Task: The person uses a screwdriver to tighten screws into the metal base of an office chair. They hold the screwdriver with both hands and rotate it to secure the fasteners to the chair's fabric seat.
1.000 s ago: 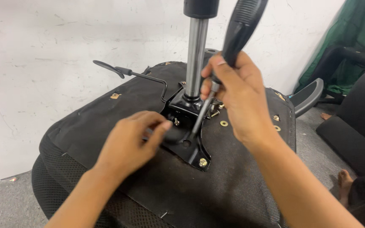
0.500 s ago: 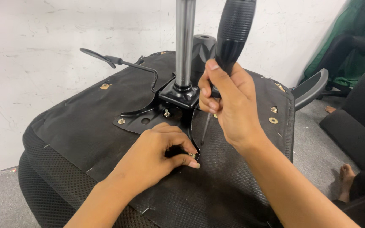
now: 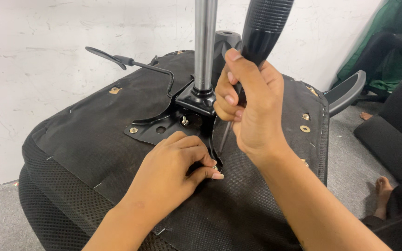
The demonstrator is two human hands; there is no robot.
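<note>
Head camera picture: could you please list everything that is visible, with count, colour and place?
chair seat: one, black, upside down, centre
metal plate: one, black, on the seat underside
metal post: one, silver, upright from the plate
lever: one, black, left of the post
screwdriver: one, black handle, tip down by the plate's corner
screw: one, brass-coloured, at the plate's corner
armrest: one, black, right
bare foot: one, another person's, lower right
left hand: pinching at the screw
right hand: gripping the screwdriver

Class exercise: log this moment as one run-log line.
left hand: pinches screw at black bracket | right hand: grips screwdriver, tip at screw | chair seat: upturned
</note>
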